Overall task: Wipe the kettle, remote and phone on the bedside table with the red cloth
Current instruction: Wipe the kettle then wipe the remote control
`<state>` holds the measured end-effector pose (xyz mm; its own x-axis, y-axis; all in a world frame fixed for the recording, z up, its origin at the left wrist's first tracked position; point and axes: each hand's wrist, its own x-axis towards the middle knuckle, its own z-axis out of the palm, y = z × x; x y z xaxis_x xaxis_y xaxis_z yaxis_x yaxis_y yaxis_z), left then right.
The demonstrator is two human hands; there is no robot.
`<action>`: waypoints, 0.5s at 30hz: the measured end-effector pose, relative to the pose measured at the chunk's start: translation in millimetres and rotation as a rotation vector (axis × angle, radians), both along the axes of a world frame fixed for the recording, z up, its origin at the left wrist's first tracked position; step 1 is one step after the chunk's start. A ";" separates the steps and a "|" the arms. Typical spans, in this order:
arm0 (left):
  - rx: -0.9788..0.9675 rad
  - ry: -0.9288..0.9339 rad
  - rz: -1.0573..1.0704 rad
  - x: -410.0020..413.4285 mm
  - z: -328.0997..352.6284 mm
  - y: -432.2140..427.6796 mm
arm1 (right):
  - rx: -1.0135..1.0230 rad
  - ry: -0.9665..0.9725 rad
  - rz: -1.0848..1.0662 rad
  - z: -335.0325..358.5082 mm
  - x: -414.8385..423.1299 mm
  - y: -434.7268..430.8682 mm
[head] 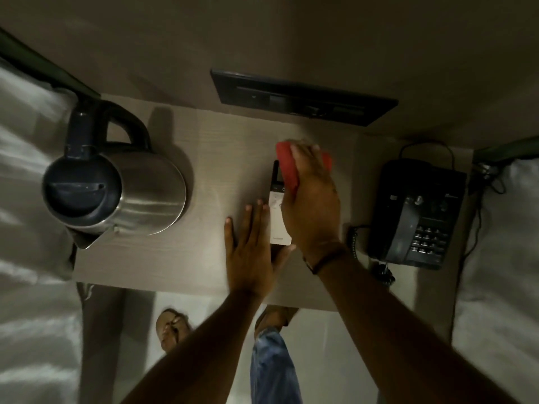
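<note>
Item in hand: remote [277,199], slim, dark upper part with a pale lower half bearing small buttons, lying flat mid-way across the bedside table [204,158], between the kettle [116,185] and the phone [417,211]. I see my right hand [312,205] over its far end, fingers curled around the red cloth [287,167] and pressing it onto the remote's dark part. My left hand [250,252] lies flat and spread on the tabletop, fingers wide, its thumb side against the remote's near left edge, gripping nothing. Kettle: steel body, dark lid and handle, at the table's left. Phone: black corded desk set with keypad, at the right, well apart from both hands.
</note>
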<state>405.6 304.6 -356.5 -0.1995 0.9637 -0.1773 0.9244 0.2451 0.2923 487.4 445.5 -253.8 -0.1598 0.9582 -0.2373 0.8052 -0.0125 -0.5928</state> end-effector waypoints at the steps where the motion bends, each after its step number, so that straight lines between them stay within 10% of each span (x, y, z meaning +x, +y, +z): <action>1: -0.002 0.002 -0.006 0.3 -0.9 -0.2 | -0.025 -0.094 0.097 -8.3 -3.3 3.4; 15: -0.051 0.054 -0.046 0.3 -2.9 1.2 | -0.217 0.020 0.244 -21.2 21.1 -58.0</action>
<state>405.9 305.8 -359.4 -0.1658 0.9621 -0.2165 0.9491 0.2153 0.2298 508.5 387.5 -275.0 -0.3847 0.8188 -0.4261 0.7885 0.0516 -0.6128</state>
